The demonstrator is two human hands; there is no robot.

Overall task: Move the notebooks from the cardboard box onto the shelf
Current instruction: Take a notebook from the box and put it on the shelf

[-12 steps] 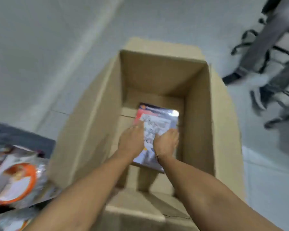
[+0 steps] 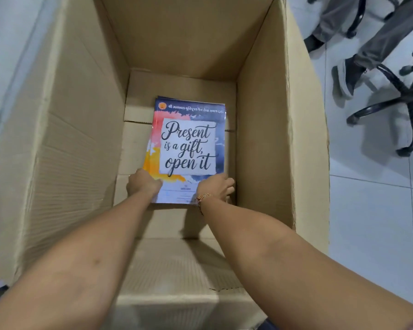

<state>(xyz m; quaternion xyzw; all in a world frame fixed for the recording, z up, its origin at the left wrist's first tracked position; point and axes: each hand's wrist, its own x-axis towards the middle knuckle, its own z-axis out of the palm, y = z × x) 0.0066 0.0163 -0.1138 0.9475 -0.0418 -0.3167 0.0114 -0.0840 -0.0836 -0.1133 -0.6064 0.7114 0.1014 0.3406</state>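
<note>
A stack of notebooks (image 2: 188, 144) lies on the floor of a deep open cardboard box (image 2: 65, 144). The top cover is colourful and reads "Present is a gift, open it". Both my arms reach down into the box. My left hand (image 2: 143, 183) curls around the stack's near left corner, fingers tucked under the edge. My right hand (image 2: 216, 188), with a thread bracelet at the wrist, grips the near right corner. The shelf is out of view.
White tiled floor (image 2: 367, 210) lies to the right of the box. A wheeled office chair base (image 2: 405, 101) and a seated person's legs and shoes (image 2: 348, 77) are at the upper right. A pale wall runs along the left.
The camera has moved closer and lower over the box. My hands slid from the middle of the cover to the stack's near corners and closed on its edges.
</note>
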